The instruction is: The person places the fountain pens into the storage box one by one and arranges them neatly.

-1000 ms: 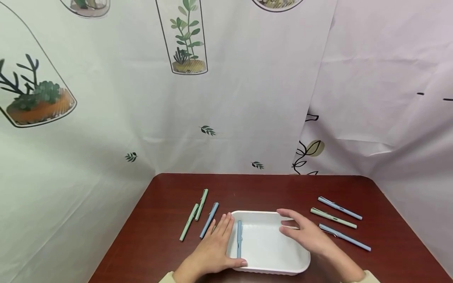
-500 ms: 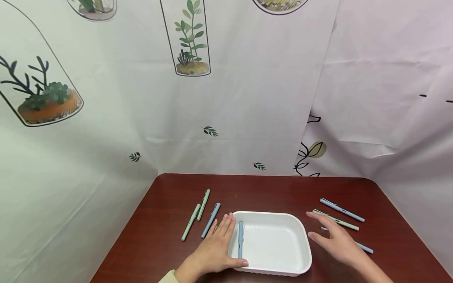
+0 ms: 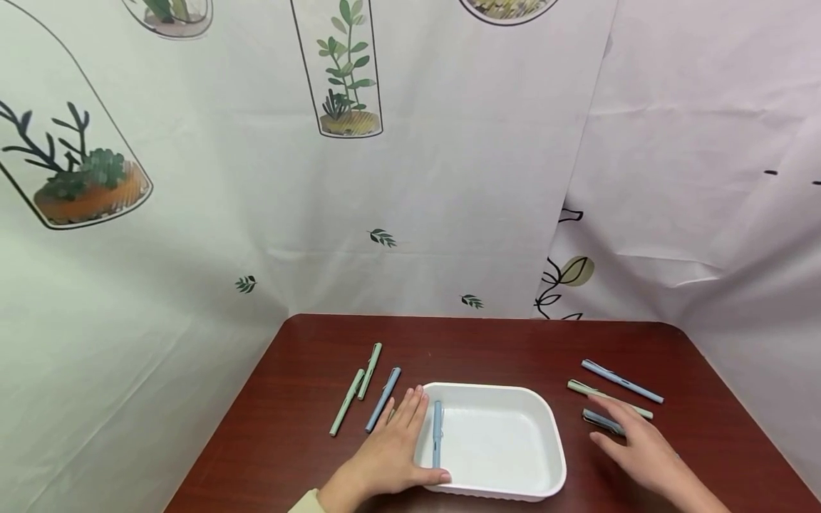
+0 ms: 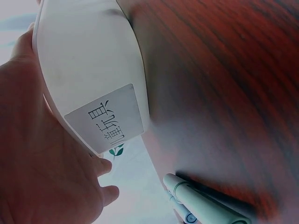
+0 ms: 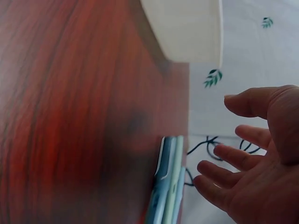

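My left hand (image 3: 393, 454) rests along the left rim of a white rectangular tray (image 3: 494, 443), its fingers straight and its thumb over the near rim. Inside the tray, by the left wall, lies a blue pen (image 3: 437, 434). To the right of the tray, my right hand (image 3: 641, 447) hovers with fingers spread and nothing in them. Below its fingers is another blue pen (image 3: 601, 422), partly hidden by the hand. Just beyond it lie a green pen (image 3: 582, 388) and a light blue pen (image 3: 622, 382). The right wrist view shows these pens (image 5: 161, 200) lined up below the fingertips.
Left of the tray, two green pens (image 3: 346, 403) and one blue pen (image 3: 383, 400) lie on the dark red-brown table (image 3: 474, 349). A white cloth (image 3: 449, 199) printed with plants hangs behind the table. The tray's outer wall bears a label (image 4: 107, 116).
My right hand has moved right, from over the tray's right rim to above the nearest blue pen. The left hand keeps its place on the tray.
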Demonstrator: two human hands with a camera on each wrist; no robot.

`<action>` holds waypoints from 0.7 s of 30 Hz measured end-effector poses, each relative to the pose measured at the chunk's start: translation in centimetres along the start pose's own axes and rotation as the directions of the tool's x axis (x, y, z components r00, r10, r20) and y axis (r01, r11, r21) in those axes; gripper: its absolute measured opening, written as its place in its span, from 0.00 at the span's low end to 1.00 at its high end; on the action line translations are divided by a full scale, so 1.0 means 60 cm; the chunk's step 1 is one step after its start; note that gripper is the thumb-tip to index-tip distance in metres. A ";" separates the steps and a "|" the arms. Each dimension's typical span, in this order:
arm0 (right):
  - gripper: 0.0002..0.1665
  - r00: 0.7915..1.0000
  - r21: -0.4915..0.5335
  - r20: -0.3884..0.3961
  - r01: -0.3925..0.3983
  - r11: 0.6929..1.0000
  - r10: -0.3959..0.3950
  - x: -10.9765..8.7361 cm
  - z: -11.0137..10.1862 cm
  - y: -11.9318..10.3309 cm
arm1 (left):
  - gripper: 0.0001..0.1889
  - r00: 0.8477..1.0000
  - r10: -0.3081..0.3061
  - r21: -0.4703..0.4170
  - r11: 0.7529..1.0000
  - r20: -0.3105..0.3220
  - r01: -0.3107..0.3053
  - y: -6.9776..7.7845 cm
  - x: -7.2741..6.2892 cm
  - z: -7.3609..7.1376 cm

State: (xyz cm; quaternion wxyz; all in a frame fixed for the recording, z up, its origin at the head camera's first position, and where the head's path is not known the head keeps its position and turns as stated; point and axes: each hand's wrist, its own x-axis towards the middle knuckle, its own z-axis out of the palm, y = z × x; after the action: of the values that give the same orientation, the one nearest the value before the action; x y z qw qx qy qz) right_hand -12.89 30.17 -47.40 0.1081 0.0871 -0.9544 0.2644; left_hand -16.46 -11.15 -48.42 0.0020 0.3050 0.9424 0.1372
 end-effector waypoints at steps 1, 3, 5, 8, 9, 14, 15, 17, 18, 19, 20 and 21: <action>0.35 1.000 0.008 0.014 -0.005 1.000 0.005 0.000 0.000 0.004 | 0.65 1.000 0.000 0.002 1.000 -0.001 0.000 -0.001 0.000 0.000; 0.35 1.000 0.004 0.022 -0.009 1.000 0.008 -0.001 0.000 0.012 | 0.65 1.000 0.000 0.002 1.000 -0.004 0.000 -0.002 -0.001 0.001; 0.35 1.000 -0.011 0.012 -0.006 1.000 0.006 -0.003 0.001 0.019 | 0.65 1.000 0.005 0.004 1.000 -0.012 -0.005 -0.002 -0.002 0.001; 0.36 1.000 -0.032 0.006 -0.003 0.999 0.003 -0.006 0.004 0.030 | 0.64 1.000 0.006 0.000 1.000 -0.010 -0.006 -0.002 -0.002 0.002; 0.36 1.000 -0.039 0.004 -0.003 0.999 0.004 -0.006 0.006 0.033 | 0.64 1.000 0.004 0.002 1.000 -0.006 -0.004 -0.002 -0.001 0.002; 0.37 0.999 -0.097 -0.042 0.016 0.995 -0.020 -0.010 0.016 0.051 | 0.64 1.000 -0.011 0.002 1.000 0.014 0.011 -0.004 0.002 0.003; 0.37 0.998 -0.110 -0.050 0.019 0.994 -0.024 -0.011 0.018 0.054 | 0.64 1.000 -0.011 0.002 1.000 0.014 0.011 -0.004 0.003 0.002; 0.36 0.998 -0.125 -0.050 0.021 0.992 -0.028 -0.011 0.021 0.059 | 0.64 1.000 -0.012 0.002 1.000 0.013 0.012 -0.005 0.004 0.002; 0.36 0.999 -0.126 -0.039 0.019 0.992 -0.024 -0.010 0.021 0.061 | 0.64 1.000 -0.013 0.001 1.000 0.015 0.013 -0.005 0.004 0.003; 0.35 1.000 -0.128 -0.021 0.013 0.992 -0.015 -0.010 0.021 0.062 | 0.64 1.000 -0.014 -0.002 1.000 0.016 0.014 -0.005 0.004 0.003; 0.35 1.000 -0.128 -0.005 0.006 0.992 -0.007 -0.009 0.020 0.063 | 0.64 1.000 -0.013 -0.005 1.000 0.018 0.013 -0.005 0.004 0.003; 0.35 1.000 -0.131 0.012 0.000 0.991 0.002 -0.009 0.020 0.064 | 0.64 1.000 -0.013 -0.008 1.000 0.021 0.014 -0.005 0.004 0.003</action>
State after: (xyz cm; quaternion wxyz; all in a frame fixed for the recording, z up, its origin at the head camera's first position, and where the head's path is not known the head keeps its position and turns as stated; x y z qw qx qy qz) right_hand -13.43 32.83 -50.38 0.1075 0.0810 -0.9703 0.2008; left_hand -16.81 -11.17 -48.64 0.0138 0.3000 0.9438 0.1379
